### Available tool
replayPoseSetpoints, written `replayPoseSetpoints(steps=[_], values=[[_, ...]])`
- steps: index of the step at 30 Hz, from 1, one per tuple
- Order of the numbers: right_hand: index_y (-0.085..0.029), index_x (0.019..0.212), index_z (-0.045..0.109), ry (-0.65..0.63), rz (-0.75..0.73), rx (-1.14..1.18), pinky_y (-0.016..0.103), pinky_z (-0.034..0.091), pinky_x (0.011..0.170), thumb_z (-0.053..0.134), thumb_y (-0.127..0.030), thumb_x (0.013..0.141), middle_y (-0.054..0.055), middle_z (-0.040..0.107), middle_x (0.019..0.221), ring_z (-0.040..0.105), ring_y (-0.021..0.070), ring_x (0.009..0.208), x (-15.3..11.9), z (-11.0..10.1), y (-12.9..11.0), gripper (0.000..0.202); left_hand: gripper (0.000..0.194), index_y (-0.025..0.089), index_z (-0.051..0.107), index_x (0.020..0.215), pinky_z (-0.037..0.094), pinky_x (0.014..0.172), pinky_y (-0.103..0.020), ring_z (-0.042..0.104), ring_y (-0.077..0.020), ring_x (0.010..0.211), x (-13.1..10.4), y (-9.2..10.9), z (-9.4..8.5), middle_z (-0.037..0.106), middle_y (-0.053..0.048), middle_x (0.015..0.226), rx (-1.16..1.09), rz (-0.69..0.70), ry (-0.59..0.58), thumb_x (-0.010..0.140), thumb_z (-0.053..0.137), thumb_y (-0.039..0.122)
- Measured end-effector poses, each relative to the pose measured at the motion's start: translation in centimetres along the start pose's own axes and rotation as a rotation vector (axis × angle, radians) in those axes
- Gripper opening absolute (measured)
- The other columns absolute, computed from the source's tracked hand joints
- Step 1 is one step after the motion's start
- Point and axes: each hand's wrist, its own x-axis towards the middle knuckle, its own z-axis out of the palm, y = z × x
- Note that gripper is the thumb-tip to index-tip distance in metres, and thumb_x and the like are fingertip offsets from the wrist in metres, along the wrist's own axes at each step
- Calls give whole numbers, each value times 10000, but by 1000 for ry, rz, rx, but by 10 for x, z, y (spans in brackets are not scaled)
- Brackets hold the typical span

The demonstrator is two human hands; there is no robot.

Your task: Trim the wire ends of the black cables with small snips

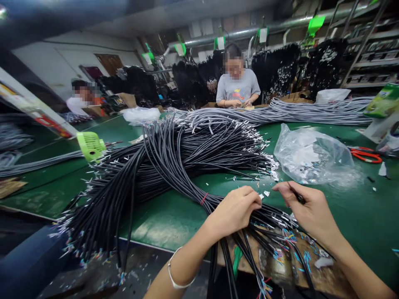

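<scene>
My left hand (237, 207) is closed over a bundle of black cables (190, 187), its fingers pressed together. What lies in its fingertips is hidden. To the right, my right hand (307, 203) is closed around a small dark slender thing (299, 198), whose kind I cannot make out. A red tie (204, 198) circles the bundle left of my left hand. Below both hands, stripped cable ends with thin coloured wires (289, 236) fan out over a worn wooden board (327, 276). Behind lies a large heap of black cables (199, 153) with pale ends.
A clear plastic bag (311, 151) with scraps lies on the green table (165, 216), near red-handled scissors (366, 154). Grey cables (321, 111) stretch along the back, before a seated person (238, 83). A green fan (91, 146) stands left. Another person (79, 99) sits farther back.
</scene>
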Motion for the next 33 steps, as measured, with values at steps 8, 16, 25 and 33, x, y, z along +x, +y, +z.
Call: replayPoseSetpoints(steps=[8, 16, 25, 33], values=[[-195, 830, 683, 10, -67, -10, 250, 481, 572, 521, -329, 873, 31, 702, 769, 640, 165, 635, -2, 2, 1, 215, 16, 162, 648, 774, 453, 733, -285, 549, -186, 836, -2, -4, 2, 611, -38, 833, 53, 22, -32, 780, 646, 147], [-220, 858, 655, 49, -107, 87, 221, 480, 588, 553, -284, 869, 3, 678, 762, 623, 139, 649, -5, 6, -5, 121, 75, 137, 647, 845, 466, 645, -236, 606, -138, 660, -2, 5, -4, 655, -32, 730, -367, -136, 516, 831, 574, 124], [-273, 961, 647, 167, -166, 42, 219, 439, 590, 619, -174, 824, -22, 623, 777, 552, 109, 627, -9, 9, -6, 171, 165, 123, 661, 879, 457, 558, -215, 575, -117, 538, -4, 12, -1, 636, -24, 627, -454, -104, 470, 846, 501, 106], [-255, 949, 657, 151, -194, 39, 212, 409, 528, 619, -152, 817, -26, 611, 711, 523, 94, 564, -10, 10, -6, 171, 459, 184, 502, 1284, 485, 621, -231, 568, -125, 651, -7, 9, 7, 639, -42, 749, -230, 44, 524, 866, 380, 40]])
